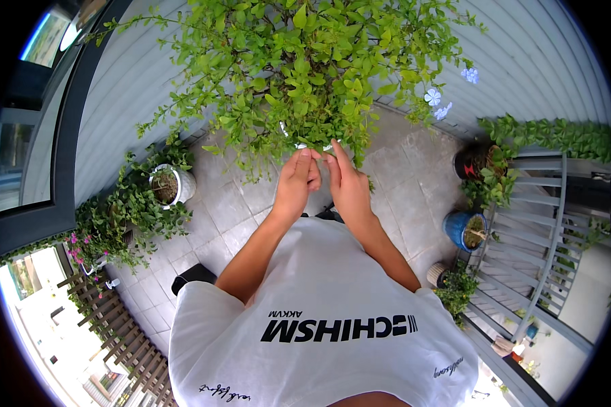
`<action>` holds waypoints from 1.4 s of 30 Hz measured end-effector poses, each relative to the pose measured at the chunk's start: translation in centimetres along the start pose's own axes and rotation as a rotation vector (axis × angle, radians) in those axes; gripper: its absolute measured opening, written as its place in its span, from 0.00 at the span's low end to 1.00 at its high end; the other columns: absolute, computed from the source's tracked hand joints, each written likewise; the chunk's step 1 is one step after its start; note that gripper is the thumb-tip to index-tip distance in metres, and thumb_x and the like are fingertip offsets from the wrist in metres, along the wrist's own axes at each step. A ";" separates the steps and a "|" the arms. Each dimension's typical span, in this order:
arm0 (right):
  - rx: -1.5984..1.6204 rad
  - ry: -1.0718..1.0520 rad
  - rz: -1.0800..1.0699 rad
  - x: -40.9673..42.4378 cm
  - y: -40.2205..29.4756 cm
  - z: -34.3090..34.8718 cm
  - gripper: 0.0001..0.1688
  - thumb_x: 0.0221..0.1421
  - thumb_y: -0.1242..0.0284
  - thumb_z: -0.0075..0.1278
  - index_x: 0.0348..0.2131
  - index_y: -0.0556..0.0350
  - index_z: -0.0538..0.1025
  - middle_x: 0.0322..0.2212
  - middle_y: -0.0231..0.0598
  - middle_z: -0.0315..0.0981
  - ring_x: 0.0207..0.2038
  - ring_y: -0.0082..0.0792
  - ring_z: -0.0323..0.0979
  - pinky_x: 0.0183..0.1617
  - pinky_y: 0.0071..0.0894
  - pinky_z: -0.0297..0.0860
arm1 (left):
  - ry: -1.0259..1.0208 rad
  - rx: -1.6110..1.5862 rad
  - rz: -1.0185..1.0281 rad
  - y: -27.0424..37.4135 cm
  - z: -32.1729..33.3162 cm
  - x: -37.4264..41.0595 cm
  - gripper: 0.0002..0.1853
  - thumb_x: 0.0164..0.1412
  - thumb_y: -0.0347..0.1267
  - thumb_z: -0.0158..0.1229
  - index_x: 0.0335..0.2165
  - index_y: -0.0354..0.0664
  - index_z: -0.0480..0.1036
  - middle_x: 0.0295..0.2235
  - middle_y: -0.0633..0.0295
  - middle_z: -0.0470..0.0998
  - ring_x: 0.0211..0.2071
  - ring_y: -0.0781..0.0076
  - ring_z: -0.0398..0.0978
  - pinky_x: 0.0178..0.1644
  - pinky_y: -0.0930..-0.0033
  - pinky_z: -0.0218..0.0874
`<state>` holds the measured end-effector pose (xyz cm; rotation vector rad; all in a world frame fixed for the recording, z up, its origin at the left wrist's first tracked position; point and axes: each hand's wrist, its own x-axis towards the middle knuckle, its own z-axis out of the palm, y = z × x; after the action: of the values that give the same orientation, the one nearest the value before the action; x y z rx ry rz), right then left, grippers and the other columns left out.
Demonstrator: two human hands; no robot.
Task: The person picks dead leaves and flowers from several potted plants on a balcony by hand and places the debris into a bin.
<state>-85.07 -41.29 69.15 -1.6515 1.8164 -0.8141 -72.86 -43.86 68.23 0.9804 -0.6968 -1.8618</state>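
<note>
A leafy green shrub [305, 66] with long arching stems fills the top of the head view. Pale blue flowers [433, 97] show at its right side. My left hand [296, 180] is at the lower front of the foliage, fingers curled and thumb close to the index finger. Beside it, my right hand [349, 185] has its index finger extended up to the leaves. The fingertips of both hands nearly meet, and whether a thin stem lies between them is too small to tell. White patches, perhaps a pot's rim [300, 146], show among the leaves just beyond the fingers.
Grey floor tiles [229, 203] lie below. At left are a white pot [184, 187], trailing plants and a dark-framed window [63, 127]. A blue pot [455, 230], a black pot [466, 164] and a metal railing [557, 203] stand at right. Grey ribbed siding [534, 66] rises behind the shrub.
</note>
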 end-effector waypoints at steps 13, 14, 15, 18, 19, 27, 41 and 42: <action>-0.092 0.083 -0.519 1.7 -4.3 -1.0 0.29 0.53 0.80 0.43 0.56 0.59 0.62 0.57 0.48 0.57 0.57 0.50 0.57 0.59 0.45 0.57 | 0.034 -0.415 -0.198 2.2 1.7 0.6 0.17 0.68 0.41 0.37 0.45 0.42 0.66 0.40 0.63 0.71 0.42 0.73 0.69 0.46 0.68 0.63; -0.080 0.071 -0.524 1.9 -4.3 -1.1 0.29 0.53 0.80 0.43 0.56 0.59 0.62 0.57 0.47 0.57 0.57 0.50 0.57 0.59 0.45 0.57 | 0.068 -0.383 -0.189 2.7 2.2 0.6 0.17 0.68 0.40 0.37 0.44 0.42 0.66 0.40 0.63 0.71 0.41 0.73 0.69 0.45 0.67 0.64; -0.066 0.056 -0.530 2.1 -4.3 -1.1 0.29 0.53 0.80 0.44 0.56 0.59 0.62 0.57 0.47 0.57 0.58 0.50 0.57 0.59 0.45 0.57 | 0.072 -0.382 -0.193 2.8 2.2 0.6 0.17 0.68 0.40 0.37 0.44 0.42 0.66 0.40 0.62 0.71 0.41 0.73 0.69 0.45 0.67 0.64; -0.008 0.030 -0.549 2.4 -4.2 -1.1 0.28 0.53 0.80 0.43 0.55 0.60 0.63 0.57 0.45 0.57 0.58 0.49 0.56 0.60 0.44 0.57 | 0.102 -0.379 -0.190 3.0 2.3 0.4 0.16 0.68 0.40 0.36 0.43 0.42 0.66 0.40 0.62 0.71 0.41 0.73 0.69 0.43 0.67 0.64; 0.015 0.019 -0.557 2.4 -4.2 -1.0 0.28 0.53 0.81 0.43 0.55 0.60 0.64 0.57 0.45 0.57 0.58 0.49 0.56 0.60 0.43 0.57 | 0.123 -0.376 -0.181 2.9 2.4 0.3 0.16 0.68 0.39 0.36 0.43 0.42 0.66 0.39 0.63 0.71 0.40 0.73 0.70 0.43 0.67 0.64; 0.402 -0.293 -0.495 0.6 -6.4 1.7 0.20 0.60 0.74 0.43 0.51 0.62 0.69 0.54 0.49 0.62 0.54 0.44 0.64 0.55 0.37 0.63 | 0.146 -0.617 -0.091 3.0 -2.2 -3.3 0.17 0.68 0.44 0.39 0.28 0.47 0.66 0.23 0.70 0.67 0.24 0.81 0.65 0.27 0.75 0.61; 0.557 -1.057 -0.427 -12.7 -7.6 14.7 0.16 0.64 0.73 0.39 0.45 0.67 0.71 0.40 0.47 0.75 0.44 0.34 0.73 0.50 0.28 0.67 | 0.910 -1.294 0.570 -13.8 -23.9 -26.3 0.20 0.70 0.45 0.33 0.22 0.50 0.56 0.14 0.74 0.47 0.13 0.81 0.43 0.15 0.77 0.37; 0.610 -1.031 -0.383 -13.9 -8.2 16.1 0.16 0.65 0.73 0.38 0.44 0.69 0.71 0.37 0.46 0.75 0.41 0.31 0.73 0.49 0.28 0.68 | 0.961 -1.360 0.589 -15.6 -26.7 -28.3 0.20 0.70 0.45 0.33 0.22 0.50 0.56 0.14 0.74 0.47 0.13 0.80 0.43 0.15 0.77 0.37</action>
<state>-66.32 -29.10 64.54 -1.5454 0.4906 -0.4295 -49.06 -13.47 51.73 0.4861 0.7516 -0.7699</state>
